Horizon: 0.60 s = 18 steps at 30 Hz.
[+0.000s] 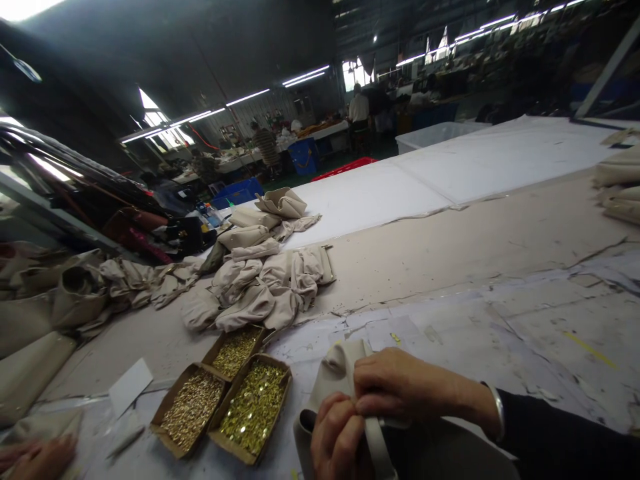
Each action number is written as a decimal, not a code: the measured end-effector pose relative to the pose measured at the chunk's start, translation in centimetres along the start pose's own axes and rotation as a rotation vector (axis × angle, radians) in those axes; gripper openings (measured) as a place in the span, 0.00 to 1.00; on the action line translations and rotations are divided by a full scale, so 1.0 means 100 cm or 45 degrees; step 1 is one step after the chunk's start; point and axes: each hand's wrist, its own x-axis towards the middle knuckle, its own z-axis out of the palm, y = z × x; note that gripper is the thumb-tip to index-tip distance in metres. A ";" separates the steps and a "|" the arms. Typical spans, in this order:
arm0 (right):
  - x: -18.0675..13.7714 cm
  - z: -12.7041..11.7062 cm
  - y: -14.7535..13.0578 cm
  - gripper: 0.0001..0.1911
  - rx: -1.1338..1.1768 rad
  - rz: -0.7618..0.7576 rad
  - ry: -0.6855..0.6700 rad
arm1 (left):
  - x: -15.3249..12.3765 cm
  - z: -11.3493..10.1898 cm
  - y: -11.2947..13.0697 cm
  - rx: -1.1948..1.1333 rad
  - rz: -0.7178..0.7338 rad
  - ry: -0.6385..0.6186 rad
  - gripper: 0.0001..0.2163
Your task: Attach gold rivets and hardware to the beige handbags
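Note:
A beige leather-like bag [323, 387] lies on the table right in front of me, its dark inside partly showing. My left hand [337, 437] is closed, its fingers curled over the edge of the bag near a narrow strap [379, 447]. Against it, my right hand [395, 387] is also closed, pinching the same bag from above. Whatever small part sits between the fingertips is hidden. To the left of my hands stand three cardboard trays: one of yellow-gold metal pieces [255, 410], one of rose-gold pieces [190, 407] and one of small gold pieces [235, 352].
Crumpled beige bags [270, 280] are heaped behind the trays, with more [30, 320] at the left. A co-worker's hands [47, 457] rest on beige material at lower left. Near them lie a white card [131, 385] and a pen-like tool [126, 440]. Folded bags [620, 180] sit at right.

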 end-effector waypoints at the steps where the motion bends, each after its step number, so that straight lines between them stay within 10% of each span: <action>1: -0.001 0.001 0.004 0.13 0.102 0.005 0.082 | 0.005 0.000 -0.003 -0.003 -0.024 -0.030 0.10; 9: -0.021 0.016 0.056 0.38 0.554 0.427 0.252 | 0.024 -0.033 -0.026 0.028 -0.655 -0.078 0.14; 18: -0.037 0.036 0.084 0.47 0.760 0.629 0.193 | -0.115 -0.073 -0.022 -0.222 -1.714 -0.262 0.37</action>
